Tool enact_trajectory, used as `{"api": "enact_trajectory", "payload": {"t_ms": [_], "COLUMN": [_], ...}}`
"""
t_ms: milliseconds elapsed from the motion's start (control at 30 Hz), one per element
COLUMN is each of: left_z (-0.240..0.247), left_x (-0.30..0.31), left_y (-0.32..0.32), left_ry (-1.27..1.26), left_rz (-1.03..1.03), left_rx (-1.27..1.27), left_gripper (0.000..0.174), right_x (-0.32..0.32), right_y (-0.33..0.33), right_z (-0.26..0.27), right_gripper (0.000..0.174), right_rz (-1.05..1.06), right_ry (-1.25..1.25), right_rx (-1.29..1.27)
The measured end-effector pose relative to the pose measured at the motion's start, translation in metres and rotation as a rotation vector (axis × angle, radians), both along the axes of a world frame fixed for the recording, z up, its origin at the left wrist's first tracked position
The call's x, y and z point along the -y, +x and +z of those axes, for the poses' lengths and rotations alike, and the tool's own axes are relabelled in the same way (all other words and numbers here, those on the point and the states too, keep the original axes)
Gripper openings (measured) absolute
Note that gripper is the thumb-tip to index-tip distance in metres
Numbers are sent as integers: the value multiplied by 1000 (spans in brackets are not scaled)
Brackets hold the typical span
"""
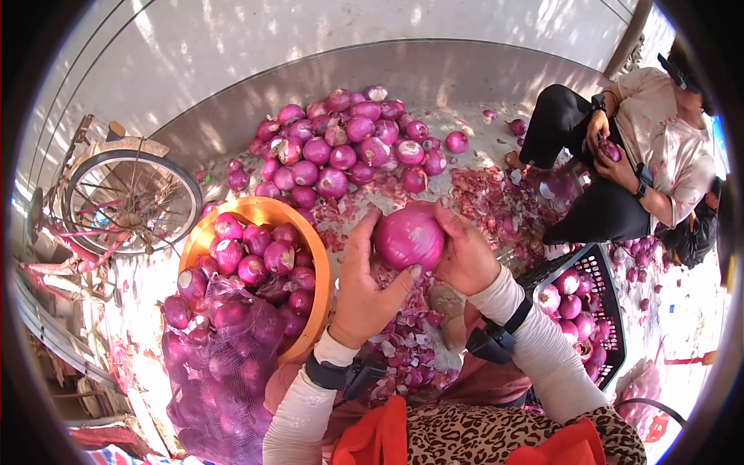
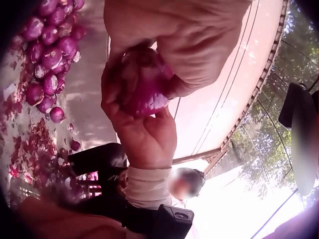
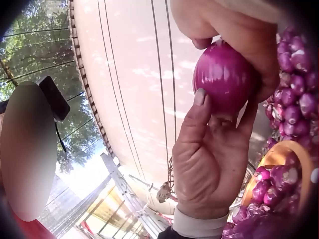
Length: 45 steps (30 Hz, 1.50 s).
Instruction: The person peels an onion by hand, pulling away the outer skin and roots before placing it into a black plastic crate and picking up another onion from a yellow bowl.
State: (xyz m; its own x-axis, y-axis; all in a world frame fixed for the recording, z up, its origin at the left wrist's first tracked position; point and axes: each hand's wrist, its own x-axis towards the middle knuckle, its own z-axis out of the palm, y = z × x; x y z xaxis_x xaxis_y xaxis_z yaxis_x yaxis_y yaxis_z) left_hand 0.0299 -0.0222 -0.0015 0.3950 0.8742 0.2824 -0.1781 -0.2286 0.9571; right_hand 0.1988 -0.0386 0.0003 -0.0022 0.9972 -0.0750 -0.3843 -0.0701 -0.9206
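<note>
Pale wall [image 1: 356, 23] is curving across twelve o'clock while my left hand [image 1: 363, 283] and right hand [image 1: 470, 252] are pinching one onion [image 1: 407, 236] at centre, and from afar I'm reckoning it could be dropping onto peelings [image 1: 403, 341] at six o'clock if its glossy skin is slipping.

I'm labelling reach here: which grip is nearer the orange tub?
Left. In the head view, the left grip is just right of the orange tub, holding one side of the onion; the right grip holds the other side, farther from the tub.
</note>
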Motion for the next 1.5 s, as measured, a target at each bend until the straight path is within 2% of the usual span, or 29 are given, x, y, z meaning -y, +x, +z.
{"api": "enact_trajectory", "payload": {"t_ms": [100, 167, 300, 467, 567, 700, 767, 867, 967, 1067, 1167, 1267, 1367, 1500], "left_z": [2, 3, 10, 11, 15, 13, 12, 0, 15, 13, 16, 10, 9, 4], "left_x": [-1, -2, 2, 2, 5, 5, 4, 1, 3, 0, -7, -7, -6, -4], "left_y": [-2, -7, 1, -1, 1, 1, -2, -1, -2, -6, -12, -8, -8, -6], "left_ry": [35, 61, -90, -181, -340, -179, -77, 25, -79, -138, -79, 24, -113, -116], "left_rz": [-12, -41, -100, -163, -173, -47, -13, 28, -38, -2, 36, 95, 52, -18], "left_rx": [-90, -225, -100, -41, 110, -71, -181, -130, -63, -127, -236, -219, -163, -136], "left_gripper": [83, 87, 89, 94, 91, 84, 81, 75, 70, 57, 47, 46, 45, 62], "right_x": [2, 1, 1, 3, 5, 9, 8, 9, 10, 9, 8, 7, 9, 9], "right_y": [-2, -2, -2, -3, -4, -8, -9, -10, -10, -6, -5, -5, -6, -8], "right_z": [14, 16, 21, 22, 31, 37, 30, 31, 35, 35, 30, 31, 36, 37], "right_gripper": [46, 47, 49, 50, 48, 45, 44, 43, 44, 46, 47, 48, 48, 47], "right_rz": [-41, -76, -89, -138, -124, -115, -103, -99, -108, -93, -82, -80, -82, -95], "right_ry": [-91, -62, -17, 109, 120, 209, 173, 143, 143, 141, 120, 128, 157, 205], "right_rx": [-379, -353, -208, 213, 343, 456, 343, 295, 323, 345, 291, 309, 374, 446]}}
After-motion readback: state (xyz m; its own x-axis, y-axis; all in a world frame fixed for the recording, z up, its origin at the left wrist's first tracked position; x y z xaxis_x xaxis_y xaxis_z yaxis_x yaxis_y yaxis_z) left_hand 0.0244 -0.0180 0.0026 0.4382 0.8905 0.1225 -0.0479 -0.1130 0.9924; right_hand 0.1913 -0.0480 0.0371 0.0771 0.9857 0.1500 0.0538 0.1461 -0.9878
